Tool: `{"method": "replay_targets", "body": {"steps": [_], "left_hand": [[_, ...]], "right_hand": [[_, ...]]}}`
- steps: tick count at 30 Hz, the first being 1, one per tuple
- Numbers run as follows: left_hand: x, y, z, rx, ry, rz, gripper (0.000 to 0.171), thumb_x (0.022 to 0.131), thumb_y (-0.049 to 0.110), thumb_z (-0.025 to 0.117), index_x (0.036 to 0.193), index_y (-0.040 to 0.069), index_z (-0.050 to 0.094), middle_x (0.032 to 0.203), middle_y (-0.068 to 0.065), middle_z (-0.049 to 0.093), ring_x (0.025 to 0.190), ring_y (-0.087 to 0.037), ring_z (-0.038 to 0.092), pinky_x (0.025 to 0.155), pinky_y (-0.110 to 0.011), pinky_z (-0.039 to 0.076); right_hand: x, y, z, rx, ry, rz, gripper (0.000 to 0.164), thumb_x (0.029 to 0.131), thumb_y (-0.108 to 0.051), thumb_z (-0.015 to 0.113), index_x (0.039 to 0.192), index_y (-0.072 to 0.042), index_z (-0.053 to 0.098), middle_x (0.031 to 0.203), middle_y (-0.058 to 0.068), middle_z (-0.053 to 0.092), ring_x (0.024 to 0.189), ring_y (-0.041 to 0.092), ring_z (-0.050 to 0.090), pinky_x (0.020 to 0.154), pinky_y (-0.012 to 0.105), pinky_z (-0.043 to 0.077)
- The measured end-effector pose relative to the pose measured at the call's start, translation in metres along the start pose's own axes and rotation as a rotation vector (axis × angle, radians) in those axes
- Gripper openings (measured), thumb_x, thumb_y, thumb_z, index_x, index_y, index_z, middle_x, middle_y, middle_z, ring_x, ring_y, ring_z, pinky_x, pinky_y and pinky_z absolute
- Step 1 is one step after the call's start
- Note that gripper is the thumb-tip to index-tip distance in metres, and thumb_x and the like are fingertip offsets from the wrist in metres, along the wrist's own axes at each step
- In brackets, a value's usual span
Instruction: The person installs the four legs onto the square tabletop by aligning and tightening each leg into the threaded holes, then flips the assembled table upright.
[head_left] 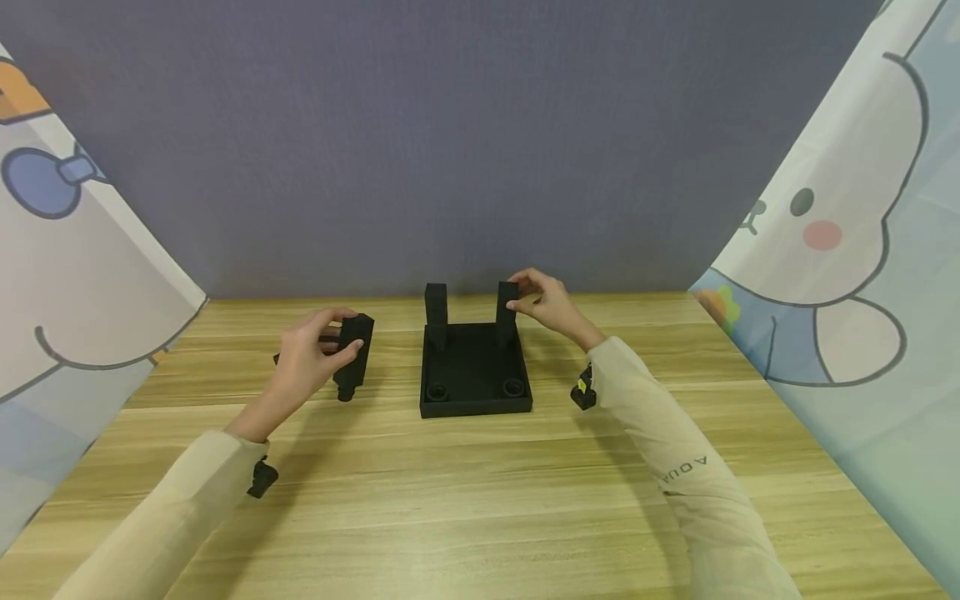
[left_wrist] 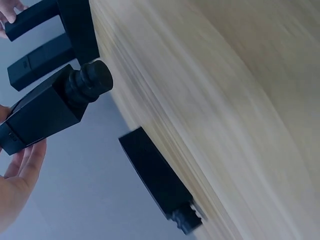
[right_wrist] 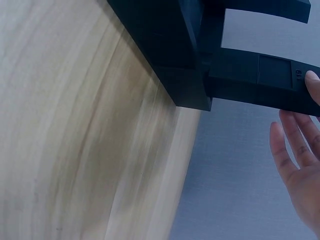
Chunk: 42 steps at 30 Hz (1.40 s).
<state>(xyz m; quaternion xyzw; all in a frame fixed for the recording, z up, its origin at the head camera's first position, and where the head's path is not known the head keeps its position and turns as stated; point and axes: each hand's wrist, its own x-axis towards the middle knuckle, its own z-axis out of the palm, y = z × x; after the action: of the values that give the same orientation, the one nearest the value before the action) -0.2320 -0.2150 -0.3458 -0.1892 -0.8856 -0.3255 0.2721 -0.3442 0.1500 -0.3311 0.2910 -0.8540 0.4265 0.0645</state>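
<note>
- Grips with the left hand [head_left: 302, 346] a black post [head_left: 356, 346], squeezed between thumb and fingers, above the desk [head_left: 450, 517] and to the left of a black tray [head_left: 476, 408], with its threaded end [head_left: 345, 392] turned downward.
- Pinches with the right hand [head_left: 551, 307] the upper part of the right rear post [head_left: 506, 317], thumb on one face and fingers on another.
- Stands upright at the far corners of the tray: this right rear post and, parallel to it, the left rear post [head_left: 437, 315].
- Shows in the near corners of the tray two round sockets [head_left: 513, 387].
- Lies on its side on the desk, beyond the left hand and mostly hidden in the head view: a loose post [left_wrist: 157, 172].
- Rises behind the desk: a grey wall [head_left: 450, 150].
</note>
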Motion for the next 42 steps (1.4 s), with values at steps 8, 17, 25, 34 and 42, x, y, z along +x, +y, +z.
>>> {"method": "replay_targets", "body": {"steps": [8, 17, 25, 34, 42], "left_hand": [[0.006, 0.015, 0.009, -0.072, 0.032, 0.007, 0.038, 0.078, 0.009, 0.071, 0.115, 0.007, 0.059, 0.11, -0.015, 0.059, 0.09, -0.031, 0.063, 0.069, -0.043, 0.055], [0.009, 0.029, 0.026, -0.184, 0.022, 0.028, 0.039, 0.078, 0.01, 0.072, 0.114, 0.009, 0.059, 0.112, -0.011, 0.059, 0.092, -0.026, 0.062, 0.074, -0.041, 0.054], [0.014, 0.044, 0.04, -0.285, 0.015, 0.053, 0.039, 0.078, 0.008, 0.071, 0.115, 0.009, 0.059, 0.112, -0.01, 0.057, 0.094, -0.024, 0.062, 0.076, -0.039, 0.054], [0.021, 0.059, 0.057, -0.433, -0.001, 0.092, 0.042, 0.077, 0.0, 0.071, 0.116, 0.004, 0.057, 0.114, -0.016, 0.054, 0.096, -0.029, 0.06, 0.08, -0.043, 0.052], [0.026, 0.075, 0.074, -0.469, -0.056, 0.154, 0.038, 0.081, 0.008, 0.068, 0.117, 0.008, 0.055, 0.114, -0.012, 0.053, 0.096, -0.027, 0.059, 0.079, -0.039, 0.053]], "right_hand": [[0.0, 0.001, 0.0, 0.007, 0.009, -0.016, 0.037, 0.081, -0.014, 0.069, 0.114, -0.005, 0.056, 0.101, 0.016, 0.062, 0.09, 0.028, 0.061, 0.069, 0.037, 0.049], [-0.007, -0.022, -0.002, 0.033, 0.007, -0.011, 0.036, 0.082, -0.004, 0.066, 0.114, 0.005, 0.054, 0.102, 0.025, 0.061, 0.092, 0.038, 0.059, 0.069, 0.044, 0.048], [-0.009, -0.026, -0.002, 0.016, 0.013, -0.024, 0.034, 0.082, -0.002, 0.066, 0.114, 0.006, 0.054, 0.101, 0.026, 0.061, 0.092, 0.038, 0.06, 0.073, 0.047, 0.048], [-0.006, -0.017, 0.001, 0.038, 0.022, -0.046, 0.036, 0.082, -0.004, 0.067, 0.114, 0.005, 0.054, 0.101, 0.026, 0.061, 0.091, 0.037, 0.059, 0.074, 0.05, 0.047], [0.0, 0.002, 0.005, 0.012, 0.029, -0.038, 0.035, 0.082, -0.013, 0.068, 0.113, -0.005, 0.056, 0.1, 0.016, 0.063, 0.09, 0.028, 0.061, 0.073, 0.042, 0.05]]}}
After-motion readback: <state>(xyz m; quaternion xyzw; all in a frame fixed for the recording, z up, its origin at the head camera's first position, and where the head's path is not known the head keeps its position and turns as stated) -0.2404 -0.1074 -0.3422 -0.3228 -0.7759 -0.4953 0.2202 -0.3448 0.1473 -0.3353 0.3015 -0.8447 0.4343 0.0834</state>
